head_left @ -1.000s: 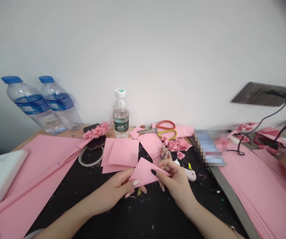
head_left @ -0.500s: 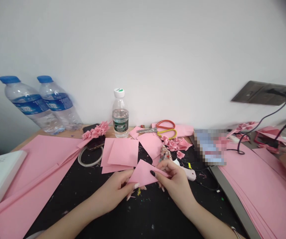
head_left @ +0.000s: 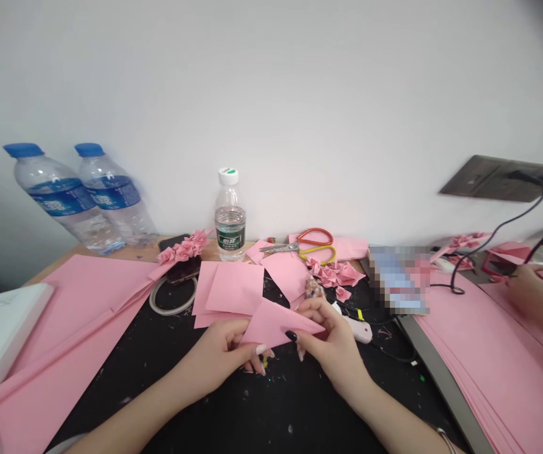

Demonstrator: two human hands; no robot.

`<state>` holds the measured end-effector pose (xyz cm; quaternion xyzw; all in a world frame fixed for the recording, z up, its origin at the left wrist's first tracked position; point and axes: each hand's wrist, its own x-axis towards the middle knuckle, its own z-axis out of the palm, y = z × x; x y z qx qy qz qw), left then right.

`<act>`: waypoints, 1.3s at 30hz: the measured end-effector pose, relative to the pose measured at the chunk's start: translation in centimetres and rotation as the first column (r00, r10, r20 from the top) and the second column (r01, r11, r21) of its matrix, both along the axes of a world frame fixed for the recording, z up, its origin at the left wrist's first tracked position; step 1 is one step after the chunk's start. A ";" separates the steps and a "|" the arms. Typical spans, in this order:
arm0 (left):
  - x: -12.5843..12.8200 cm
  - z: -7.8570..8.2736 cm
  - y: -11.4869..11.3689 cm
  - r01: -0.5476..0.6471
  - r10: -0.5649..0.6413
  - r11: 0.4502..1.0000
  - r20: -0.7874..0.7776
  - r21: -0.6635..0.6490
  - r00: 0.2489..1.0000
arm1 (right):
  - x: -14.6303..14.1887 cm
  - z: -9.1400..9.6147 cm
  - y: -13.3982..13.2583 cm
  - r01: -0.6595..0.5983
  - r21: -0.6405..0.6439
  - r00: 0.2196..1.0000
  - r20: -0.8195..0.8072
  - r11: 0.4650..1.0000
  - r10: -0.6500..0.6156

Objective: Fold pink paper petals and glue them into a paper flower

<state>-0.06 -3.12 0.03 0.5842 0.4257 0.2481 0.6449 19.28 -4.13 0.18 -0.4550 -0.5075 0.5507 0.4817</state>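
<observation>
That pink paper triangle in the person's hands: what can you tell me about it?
The pink paper triangle looks matte, plain and probably folded, with one point aiming right. The left hand pinches its left end; the right hand grips its right part, a black-painted nail resting on it. It is held above a black mat, just in front of loose pink paper squares.

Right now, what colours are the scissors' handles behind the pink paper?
The scissors have one red and one yellow handle, seen best in the head view.
</observation>
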 end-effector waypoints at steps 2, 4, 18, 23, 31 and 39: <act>-0.1 0.1 -0.1 -0.001 0.002 1.000 0.046 -0.021 0.999 | -0.1 -0.1 0.0 -0.038 -0.011 0.999 -0.030 0.999 0.038; -0.1 0.2 -0.2 0.018 -0.015 0.999 0.088 -0.038 0.996 | -0.2 -0.3 -0.2 -0.094 -0.017 0.996 -0.005 0.995 0.094; 0.3 0.1 -0.7 0.100 -0.088 0.992 0.141 -0.077 0.986 | -0.5 -0.7 -1.0 -0.246 0.026 0.948 0.213 0.969 0.235; 0.4 -0.2 -0.6 0.085 -0.069 0.992 0.160 -0.092 0.985 | -0.4 -0.7 -1.0 -0.254 0.032 0.945 0.222 0.967 0.241; 0.9 -0.7 -0.8 0.136 -0.105 0.974 0.174 -0.179 0.979 | -0.5 -1.2 -1.2 -0.271 0.004 0.932 0.252 0.963 0.261; 0.4 -0.6 -0.9 0.137 -0.105 0.963 0.147 -0.232 0.984 | -0.1 -1.1 -0.8 -0.183 0.083 0.945 0.290 0.980 0.152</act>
